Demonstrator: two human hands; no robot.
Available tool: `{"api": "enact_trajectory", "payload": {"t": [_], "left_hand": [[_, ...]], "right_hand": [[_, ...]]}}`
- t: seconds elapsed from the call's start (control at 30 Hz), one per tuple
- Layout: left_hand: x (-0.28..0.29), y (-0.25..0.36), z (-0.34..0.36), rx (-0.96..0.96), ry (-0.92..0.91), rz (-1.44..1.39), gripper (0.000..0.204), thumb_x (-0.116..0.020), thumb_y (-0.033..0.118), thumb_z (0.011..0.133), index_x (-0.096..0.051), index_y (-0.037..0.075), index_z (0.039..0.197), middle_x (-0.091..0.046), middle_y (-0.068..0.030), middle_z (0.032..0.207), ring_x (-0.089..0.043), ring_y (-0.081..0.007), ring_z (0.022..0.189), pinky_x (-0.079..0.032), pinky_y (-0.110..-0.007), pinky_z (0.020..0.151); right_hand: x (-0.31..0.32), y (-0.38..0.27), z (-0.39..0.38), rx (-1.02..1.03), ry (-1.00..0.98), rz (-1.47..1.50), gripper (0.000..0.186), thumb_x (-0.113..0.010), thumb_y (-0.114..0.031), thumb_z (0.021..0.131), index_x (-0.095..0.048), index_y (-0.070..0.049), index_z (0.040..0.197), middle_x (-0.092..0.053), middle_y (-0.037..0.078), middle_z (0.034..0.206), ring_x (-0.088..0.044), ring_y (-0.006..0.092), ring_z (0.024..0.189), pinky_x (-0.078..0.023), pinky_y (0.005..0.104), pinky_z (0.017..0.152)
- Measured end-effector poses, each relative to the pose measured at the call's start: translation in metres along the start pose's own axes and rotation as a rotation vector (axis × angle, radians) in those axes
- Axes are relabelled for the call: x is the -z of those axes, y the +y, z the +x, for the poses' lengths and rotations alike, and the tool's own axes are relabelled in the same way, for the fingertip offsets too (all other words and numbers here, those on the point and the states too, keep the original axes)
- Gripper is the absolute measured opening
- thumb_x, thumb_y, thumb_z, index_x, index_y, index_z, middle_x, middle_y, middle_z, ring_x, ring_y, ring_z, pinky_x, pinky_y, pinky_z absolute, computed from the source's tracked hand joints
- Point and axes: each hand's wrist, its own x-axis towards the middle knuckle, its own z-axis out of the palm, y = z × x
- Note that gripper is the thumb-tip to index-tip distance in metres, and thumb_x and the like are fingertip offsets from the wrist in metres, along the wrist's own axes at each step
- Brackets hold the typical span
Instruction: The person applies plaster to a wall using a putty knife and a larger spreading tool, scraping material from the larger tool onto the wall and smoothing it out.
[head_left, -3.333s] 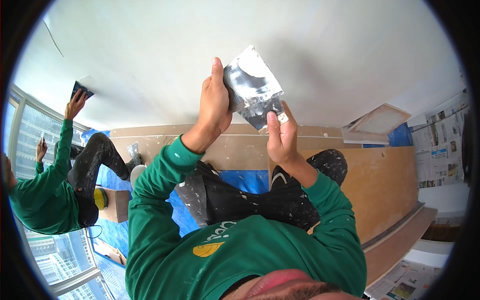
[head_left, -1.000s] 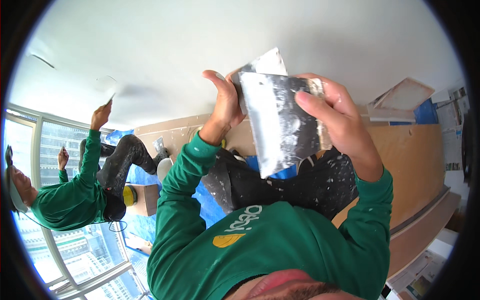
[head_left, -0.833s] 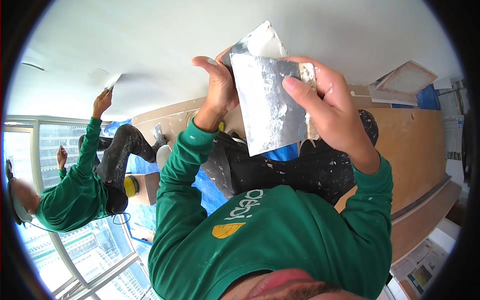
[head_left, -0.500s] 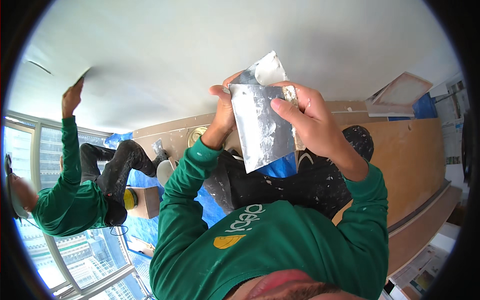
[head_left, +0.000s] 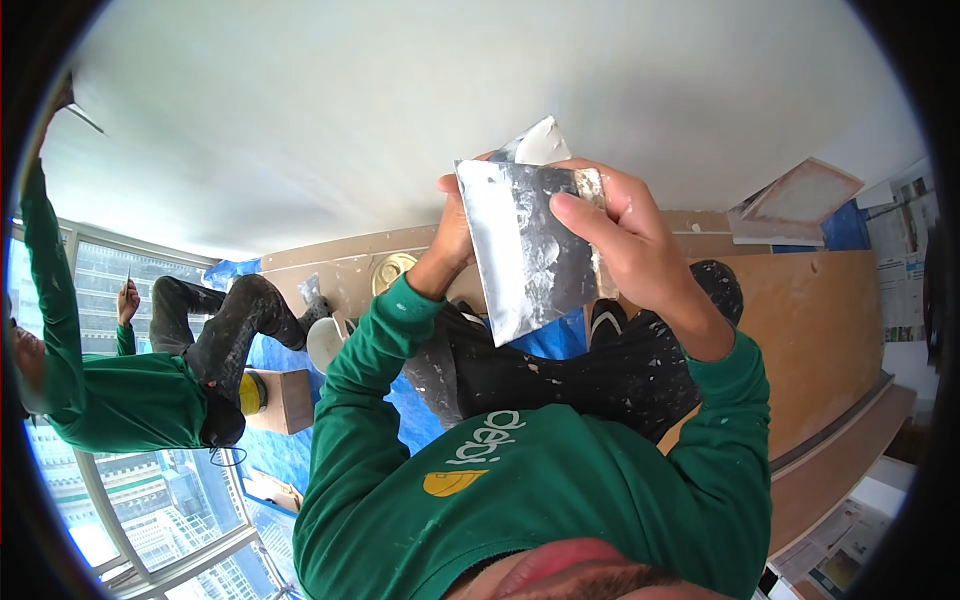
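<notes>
In the head view, our right hand (head_left: 632,235) pinches a near putty knife (head_left: 535,250), thumb across its face and fingers behind, likely to keep the flat blade steady. Our left hand (head_left: 456,228), partly covered, appears closed around a far putty knife (head_left: 512,152), its white putty (head_left: 545,145) facing us, perhaps so none gets lost. The blades overlap above our spattered trousers (head_left: 560,385). Compared with half a second ago, less of the far blade shows, and the co-worker's sleeve (head_left: 50,270) reaches farther left.
</notes>
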Motion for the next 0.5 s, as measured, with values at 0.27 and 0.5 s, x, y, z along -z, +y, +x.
{"api": "enact_trajectory", "payload": {"t": [0.27,0.5], "left_hand": [[-0.015,0.014,0.013,-0.173,0.161,-0.179,0.063,-0.036,0.054,0.105,-0.062,-0.004,0.110,-0.067,-0.0111,0.110,-0.065,-0.0146,0.100,-0.053,-0.031,0.090],[-0.020,0.017,0.011,-0.329,0.358,0.175,0.052,-0.036,0.044,0.108,-0.059,0.004,0.085,-0.057,0.0015,0.078,-0.050,-0.0069,0.068,-0.042,-0.024,0.063]], "right_hand": [[0.031,0.046,-0.029,0.296,0.744,0.382,0.033,-0.055,-0.014,0.101,-0.054,0.000,0.130,-0.062,0.008,0.123,-0.061,0.0175,0.111,-0.049,0.0346,0.095],[0.014,0.087,-0.026,0.331,0.842,0.372,0.032,-0.057,-0.013,0.101,-0.055,0.002,0.129,-0.062,0.007,0.122,-0.057,0.0127,0.108,-0.044,0.0292,0.096]]}}
